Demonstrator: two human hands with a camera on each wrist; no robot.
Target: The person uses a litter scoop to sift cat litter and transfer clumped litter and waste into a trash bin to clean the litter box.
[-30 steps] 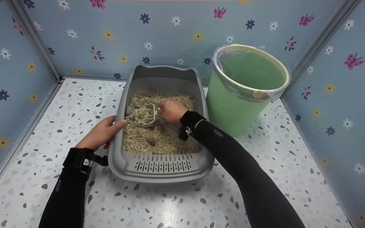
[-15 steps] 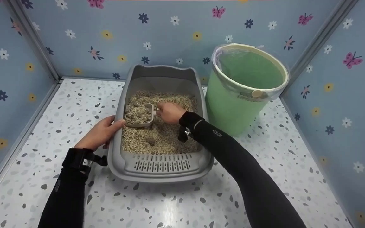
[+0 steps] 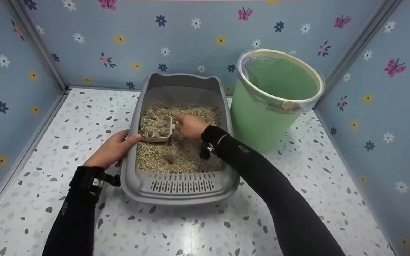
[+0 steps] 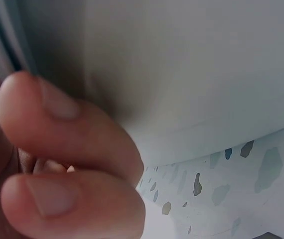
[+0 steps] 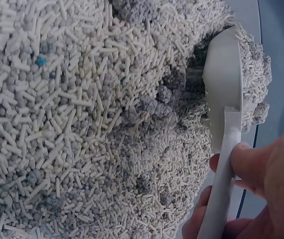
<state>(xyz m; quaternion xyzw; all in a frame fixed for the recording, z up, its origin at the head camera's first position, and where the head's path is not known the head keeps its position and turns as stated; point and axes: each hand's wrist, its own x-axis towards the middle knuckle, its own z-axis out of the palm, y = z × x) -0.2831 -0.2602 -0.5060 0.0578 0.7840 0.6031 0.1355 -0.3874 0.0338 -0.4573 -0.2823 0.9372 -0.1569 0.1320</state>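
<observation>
A grey litter box (image 3: 183,198) holds pale pellet litter (image 3: 190,163) with a dark clump (image 3: 169,158) near the front. My right hand (image 3: 192,126) grips the handle of a light litter scoop (image 5: 224,74). The scoop is heaped with pellets and grey clumps, close to the box's left wall. My left hand (image 3: 114,149) holds the box's left rim, thumb over the top. In the left wrist view, curled fingers (image 4: 77,124) lie against the outside of the wall. The fingers under the rim are mostly hidden in the head view.
A green bin (image 3: 262,121) with a clear liner stands right of the litter box. Flower-patterned panels (image 3: 190,35) enclose the back and sides. The floor (image 3: 148,231) is white with grey speckles.
The scoop has moved slightly left towards the box wall and levelled, with a fuller heap of litter in it. My left hand has kept its place on the rim.
</observation>
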